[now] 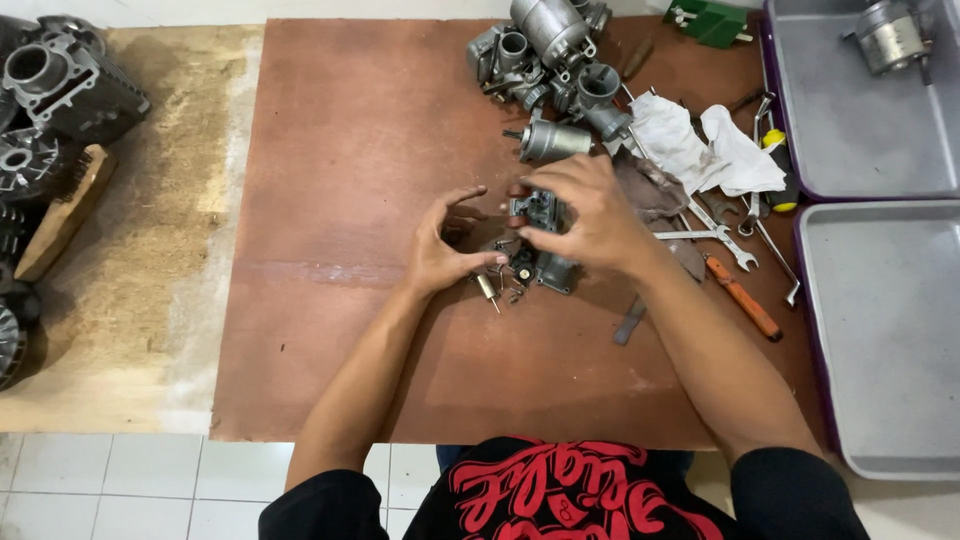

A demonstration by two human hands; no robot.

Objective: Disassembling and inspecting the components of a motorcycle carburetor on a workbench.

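Holding a small carburetor over loose parts

Far left: dark engine casings (55,95) and a wooden block (62,215) sit on a sawdust-strewn board, well apart from the hands.

Centre, on the brown table (350,300): left hand (445,250) has fingers spread apart, thumb and fingertips poised just beside the carburetor (533,210), not closed on anything I can make out. Small parts (495,285) lie on the table right under it, among them a brass-coloured pin.

Right hand (590,215) is clamped on the carburetor from above, holding it just off or on the table; contact underneath is hidden. A grey bowl-like piece (555,272) lies just below that hand.

Judgement: unit looks partly stripped, with several bits already off and laid out; main body not yet fully apart or rebuilt.

Behind: cluster of grey metal carburetor bodies (545,55). Right: white rag (705,145), wrenches (720,235), orange-handled screwdriver (745,300). Far right: two grey trays (880,330), upper one holding a metal part (890,35).
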